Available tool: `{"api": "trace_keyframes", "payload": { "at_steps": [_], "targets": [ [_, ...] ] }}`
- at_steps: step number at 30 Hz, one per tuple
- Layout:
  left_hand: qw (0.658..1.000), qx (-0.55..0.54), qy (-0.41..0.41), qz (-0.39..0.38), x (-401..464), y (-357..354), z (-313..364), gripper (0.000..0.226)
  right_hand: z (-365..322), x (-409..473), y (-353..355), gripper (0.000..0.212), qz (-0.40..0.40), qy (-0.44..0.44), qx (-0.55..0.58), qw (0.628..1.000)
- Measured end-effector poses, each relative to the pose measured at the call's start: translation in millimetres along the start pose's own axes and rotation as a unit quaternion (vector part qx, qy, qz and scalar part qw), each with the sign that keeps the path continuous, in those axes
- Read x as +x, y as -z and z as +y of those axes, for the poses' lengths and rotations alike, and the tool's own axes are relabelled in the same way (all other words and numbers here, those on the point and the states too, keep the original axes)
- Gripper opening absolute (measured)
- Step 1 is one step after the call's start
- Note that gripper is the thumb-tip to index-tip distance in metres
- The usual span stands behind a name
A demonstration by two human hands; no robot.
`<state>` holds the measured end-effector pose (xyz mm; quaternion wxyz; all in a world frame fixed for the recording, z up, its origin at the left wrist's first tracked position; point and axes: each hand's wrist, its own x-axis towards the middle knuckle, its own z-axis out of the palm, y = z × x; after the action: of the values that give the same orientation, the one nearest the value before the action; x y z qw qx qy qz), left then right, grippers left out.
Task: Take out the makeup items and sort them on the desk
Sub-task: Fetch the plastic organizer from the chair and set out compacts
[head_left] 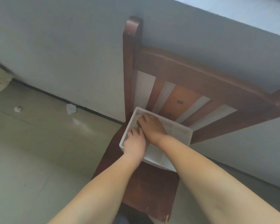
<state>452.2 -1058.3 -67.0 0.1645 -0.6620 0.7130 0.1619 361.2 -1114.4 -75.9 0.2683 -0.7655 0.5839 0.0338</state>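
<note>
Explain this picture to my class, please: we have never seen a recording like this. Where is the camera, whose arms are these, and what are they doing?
There is only one picture, taken by a wide-angle camera worn on a person's head and looking down, so the walls and floor look tilted. No machine is involved; the two bare arms belong to the wearer.

A dark brown wooden chair stands against a pale wall. On its seat rests a white plastic organiser box with dividers.

Both hands reach into the far left part of that box. The left hand and the right hand lie close together, fingers pointing down. Something small and dark shows beside the right hand's fingers, but it is too blurred to name, and I cannot tell whether either hand grips anything.

Two pale scraps of litter lie on the floor. No desk is in view.
</note>
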Motion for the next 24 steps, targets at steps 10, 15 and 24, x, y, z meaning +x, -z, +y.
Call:
{"api": "trace_keyframes", "payload": {
  "at_steps": [10, 15, 24],
  "targets": [
    [0.995, 0.022, -0.086, 0.054, -18.0, 4.5, -15.8, 0.062, -10.1, -13.7, 20.0, 0.047, -0.031, -0.02, -0.034, 0.999],
    [0.996, -0.049, 0.015, 0.075, -54.1, 23.2, -42.3, 0.068, -21.5, -36.9, 33.1, 0.05, 0.009, -0.002, -0.068, 0.998],
    [0.967, -0.145, 0.188, 0.094, -160.7, 14.9, -105.3, 0.065, -102.1, -94.5, 38.3, 0.038, 0.042, 0.128, -0.088, 0.987]
  ]
}}
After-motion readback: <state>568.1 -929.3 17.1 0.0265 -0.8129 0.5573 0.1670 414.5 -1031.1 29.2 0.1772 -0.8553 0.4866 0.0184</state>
